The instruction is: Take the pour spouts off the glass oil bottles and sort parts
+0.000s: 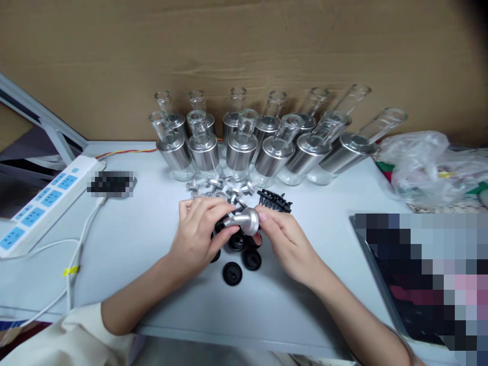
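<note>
A silver metal pour spout [244,222] with a narrow end and a wide round base is held between my two hands above the table. My left hand [202,223] has its thumb and fingers around the narrow end. At the wide base, the thumb and forefinger of my right hand [285,236] pinch the rim; its other fingers are partly hidden. Black round caps [232,274] lie loose beneath and in front of the hands. Behind them is a pile of more silver spouts [221,188], and beside it a cluster of black ribbed plastic pieces [274,201].
Two rows of glass bottles with metal sleeves [242,150] stand at the back against a cardboard wall [244,46]. On the left are a white power strip [48,203], a phone-like device [112,183] and white cables [80,244]. Clear plastic bags [423,157] and a dark-edged screen [381,284] occupy the right.
</note>
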